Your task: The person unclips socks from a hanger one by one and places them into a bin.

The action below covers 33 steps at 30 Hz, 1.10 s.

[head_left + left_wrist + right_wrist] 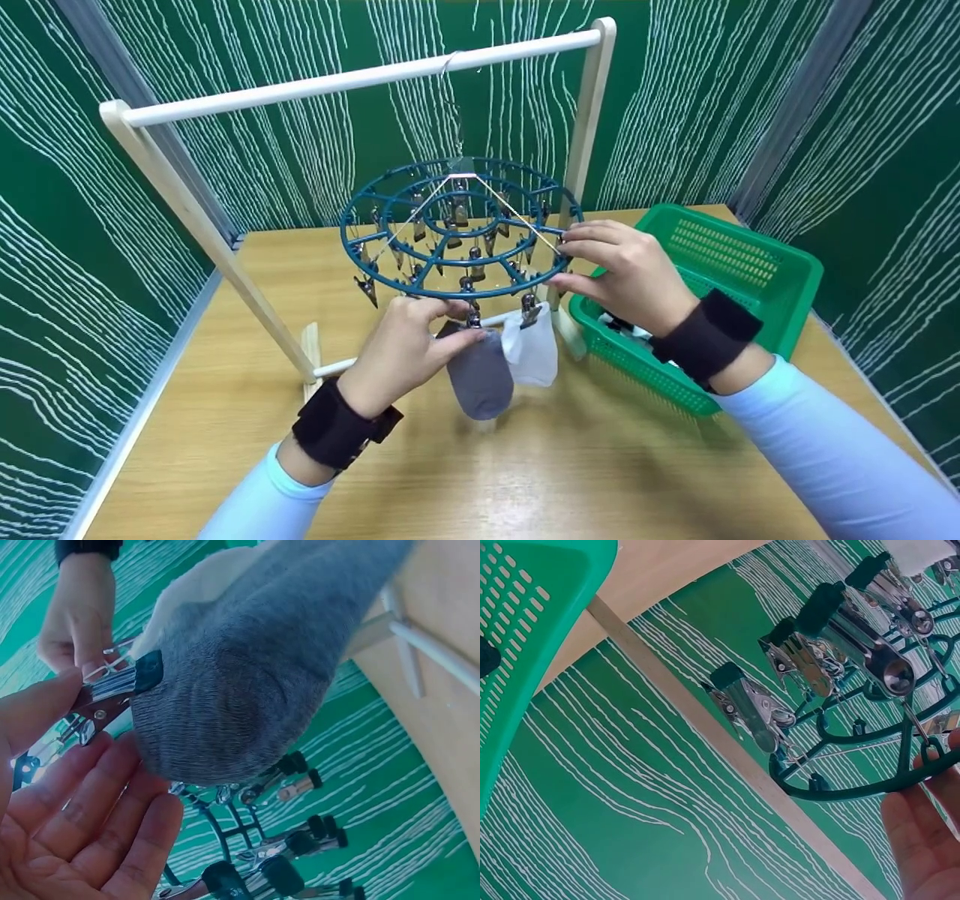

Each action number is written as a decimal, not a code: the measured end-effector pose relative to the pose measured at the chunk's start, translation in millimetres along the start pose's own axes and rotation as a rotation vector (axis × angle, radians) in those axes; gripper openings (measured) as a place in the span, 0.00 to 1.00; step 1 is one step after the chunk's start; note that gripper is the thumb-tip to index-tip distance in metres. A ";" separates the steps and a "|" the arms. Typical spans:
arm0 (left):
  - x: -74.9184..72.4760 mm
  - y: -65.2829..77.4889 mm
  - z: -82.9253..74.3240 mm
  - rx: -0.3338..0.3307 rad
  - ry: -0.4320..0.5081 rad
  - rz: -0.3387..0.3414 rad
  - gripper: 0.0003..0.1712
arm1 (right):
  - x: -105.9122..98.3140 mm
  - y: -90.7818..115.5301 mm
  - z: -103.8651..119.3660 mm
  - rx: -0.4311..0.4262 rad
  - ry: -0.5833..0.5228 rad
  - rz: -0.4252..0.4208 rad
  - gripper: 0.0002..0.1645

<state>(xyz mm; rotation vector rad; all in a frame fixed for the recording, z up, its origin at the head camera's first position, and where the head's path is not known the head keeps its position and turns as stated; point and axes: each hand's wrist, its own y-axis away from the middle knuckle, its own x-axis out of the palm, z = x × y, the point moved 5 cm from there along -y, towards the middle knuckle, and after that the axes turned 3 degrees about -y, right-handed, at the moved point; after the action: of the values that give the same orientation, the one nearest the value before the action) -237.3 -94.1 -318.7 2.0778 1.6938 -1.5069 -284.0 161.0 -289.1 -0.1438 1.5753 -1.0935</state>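
A round dark-green clip hanger [461, 295] hangs with several metal clips under its rings. On its near side hangs a grey sock [480, 379], its cuff in a clip [112, 686]. My left hand [401, 341] pinches that clip by thumb and index finger; in the left wrist view the other fingers [105, 832] spread beneath it, near the sock. A white sock [536, 356] hangs from the neighbouring clip [529, 309], just to the right. My right hand [634, 270] holds the hanger's right rim, fingers above and thumb below; the right wrist view shows fingertips at the rim [840, 793].
The hanger's hook sits on the white rail [337, 81] of a wooden stand, whose posts [199, 225] flank it. A green basket [806, 270] stands on the table [600, 465] at the right, black and white cloth inside. Green walls with white lines enclose the table.
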 end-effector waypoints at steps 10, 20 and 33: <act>0.2 2.1 1.9 -0.026 0.005 -0.036 0.10 | -8.1 18.4 13.3 0.107 -0.016 -0.100 0.13; -0.3 2.6 3.2 -0.066 0.007 -0.027 0.11 | 24.2 46.0 41.4 0.138 -0.097 0.019 0.07; -0.9 2.3 2.8 -0.051 -0.001 -0.039 0.11 | 85.5 63.6 66.0 0.264 -0.315 0.331 0.09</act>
<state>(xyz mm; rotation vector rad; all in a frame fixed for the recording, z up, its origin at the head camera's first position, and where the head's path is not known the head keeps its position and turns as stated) -237.1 -97.3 -320.7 2.0304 1.7635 -1.4588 -229.7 107.0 -388.3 0.1153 1.1149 -0.9528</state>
